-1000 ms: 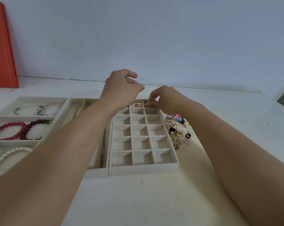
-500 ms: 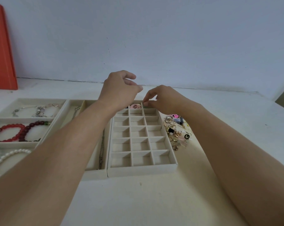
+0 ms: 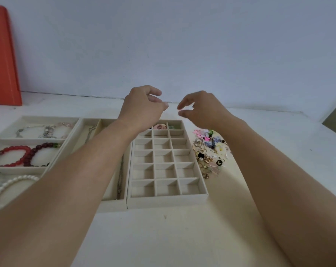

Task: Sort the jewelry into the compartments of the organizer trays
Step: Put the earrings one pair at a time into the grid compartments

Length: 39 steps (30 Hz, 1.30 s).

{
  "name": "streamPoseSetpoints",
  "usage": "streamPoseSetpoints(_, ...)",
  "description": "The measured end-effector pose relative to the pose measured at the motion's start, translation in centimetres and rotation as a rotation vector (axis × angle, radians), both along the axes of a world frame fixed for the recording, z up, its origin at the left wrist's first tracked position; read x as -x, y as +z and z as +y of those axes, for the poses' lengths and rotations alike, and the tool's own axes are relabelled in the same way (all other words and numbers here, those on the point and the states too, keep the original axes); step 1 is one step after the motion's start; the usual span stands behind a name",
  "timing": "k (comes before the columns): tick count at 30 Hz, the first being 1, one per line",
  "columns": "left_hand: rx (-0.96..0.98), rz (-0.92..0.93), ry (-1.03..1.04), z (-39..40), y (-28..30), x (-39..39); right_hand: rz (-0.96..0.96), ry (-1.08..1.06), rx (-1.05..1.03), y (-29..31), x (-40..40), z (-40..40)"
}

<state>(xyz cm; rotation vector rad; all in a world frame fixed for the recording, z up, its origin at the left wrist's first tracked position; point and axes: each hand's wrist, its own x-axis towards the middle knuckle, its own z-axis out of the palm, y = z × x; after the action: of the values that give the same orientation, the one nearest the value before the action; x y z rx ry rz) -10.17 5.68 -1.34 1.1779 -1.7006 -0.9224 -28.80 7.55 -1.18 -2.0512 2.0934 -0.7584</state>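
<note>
A: Which step is this?

B: Judging by the trays, bracelets and chains are already sorted and the small pieces are under way. Both hands hover above the far end of the grid tray [image 3: 166,197]. The left hand [image 3: 142,108] has its fingers curled, tips close together; whether they pinch something tiny I cannot tell. The right hand [image 3: 201,110] has its fingers loosely bent with a narrow gap, holding nothing visible.

A: Next move?

B: Probably a reach to the heap of earrings and rings [image 3: 209,151], on the counter [image 3: 163,237] below and right of the right fingers.

A: Counts?

B: Three trays; the grid tray is three columns wide, two far cells visibly filled. Two red bracelets [image 3: 20,156], one pearl strand [image 3: 11,183]. The heap is too tangled to count.
</note>
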Motion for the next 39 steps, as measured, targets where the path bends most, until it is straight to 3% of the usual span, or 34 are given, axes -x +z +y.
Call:
streamPoseSetpoints(6,-0.021,-0.016,-0.04,0.8,-0.2,0.7,-0.181,-0.003,0.231,4.0,1.6,3.0)
streamPoseSetpoints(19,0.026,-0.398,-0.255,3.7,-0.6,2.2,0.03,-0.165,-0.092,-3.4,5.8,8.0)
streamPoseSetpoints(24,0.05,-0.437,-0.275,4.0,-0.9,2.5,0.077,-0.14,-0.189,-3.9,5.7,8.2)
streamPoseSetpoints(34,0.058,-0.453,-0.273,4.3,-1.3,2.8,0.277,-0.126,-0.12,-4.7,5.4,8.0)
streamPoseSetpoints(36,0.072,-0.442,-0.269,4.4,-1.3,2.9,0.241,-0.152,-0.07,-4.7,5.3,8.3)
streamPoseSetpoints(39,0.099,-0.388,-0.262,4.6,-1.4,3.0,-0.069,-0.161,0.056,-3.9,5.0,8.8)
